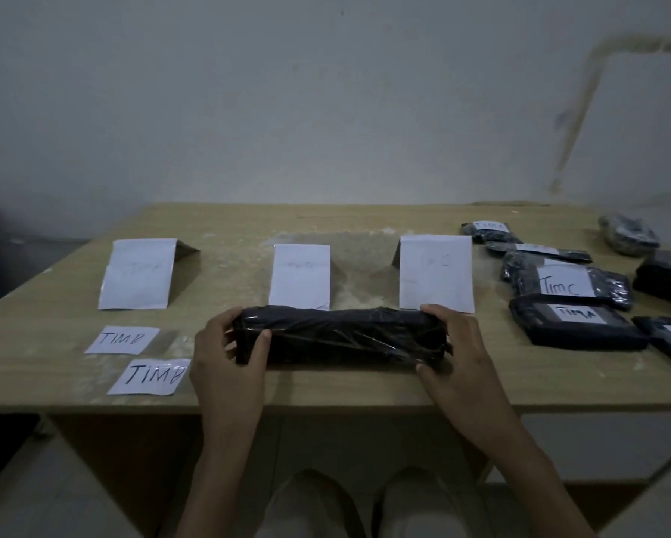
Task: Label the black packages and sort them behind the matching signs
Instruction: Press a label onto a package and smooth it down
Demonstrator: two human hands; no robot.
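A long black package wrapped in glossy film lies near the table's front edge, with no label visible on it. My left hand grips its left end, thumb on the front face. My right hand grips its right end, fingers over the top and thumb at the lower corner. Three folded white paper signs stand behind it: a left sign, a middle sign and a right sign, their faint writing unreadable. Two loose labels reading "TIMB" lie at front left, one above the other.
Several black packages lie at the right of the wooden table, some labelled: "TIMC" and "TIMA". A wrapped dark bundle sits at the far right. A wall rises right behind the table.
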